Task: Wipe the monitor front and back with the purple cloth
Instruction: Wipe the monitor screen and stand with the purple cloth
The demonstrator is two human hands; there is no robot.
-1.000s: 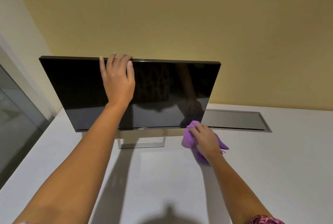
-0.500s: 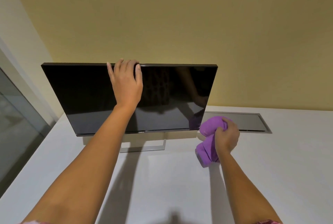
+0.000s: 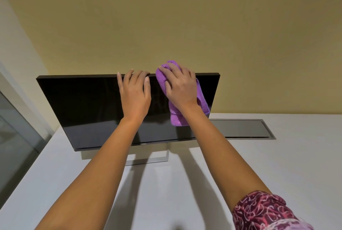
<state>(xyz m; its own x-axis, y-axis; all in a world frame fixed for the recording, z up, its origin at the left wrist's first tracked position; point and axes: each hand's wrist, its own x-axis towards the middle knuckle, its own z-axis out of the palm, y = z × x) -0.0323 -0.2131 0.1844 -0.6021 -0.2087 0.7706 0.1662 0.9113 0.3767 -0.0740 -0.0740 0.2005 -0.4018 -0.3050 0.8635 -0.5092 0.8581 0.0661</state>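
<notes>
1. Spread fingers of the right hand (image 3: 182, 85) press the purple cloth (image 3: 178, 119) flat against the upper part of the monitor (image 3: 83, 109). They lie fairly straight on the fabric, not pinching it. The thumb is hidden under the palm.
2. One bunched end of the purple cloth pokes out above the fingertips and rises past the monitor's top edge. The rest hangs out below the palm and wrist, down the dark screen. Its right side shows beside the heel of the hand.
3. Just to the left, the left hand (image 3: 135, 92) holds the monitor's top edge near its middle. Its middle fingers hook over the edge, the little finger is stretched out to the side, and the palm lies against the glass. The two hands are close together but do not touch.
4. The monitor stands upright on a silver frame stand (image 3: 148, 161), its screen dark and facing the camera, with a small logo at the centre of the lower bezel.
5. The stand rests on a white desk (image 3: 277, 174), close to a yellow wall (image 3: 185, 16).
6. A recessed grey cable flap (image 3: 240, 128) is set into the desk behind the monitor's right side.
7. A patterned maroon sleeve (image 3: 262, 211) covers the right upper arm. A glass panel (image 3: 14, 128) runs along the left of the desk.
</notes>
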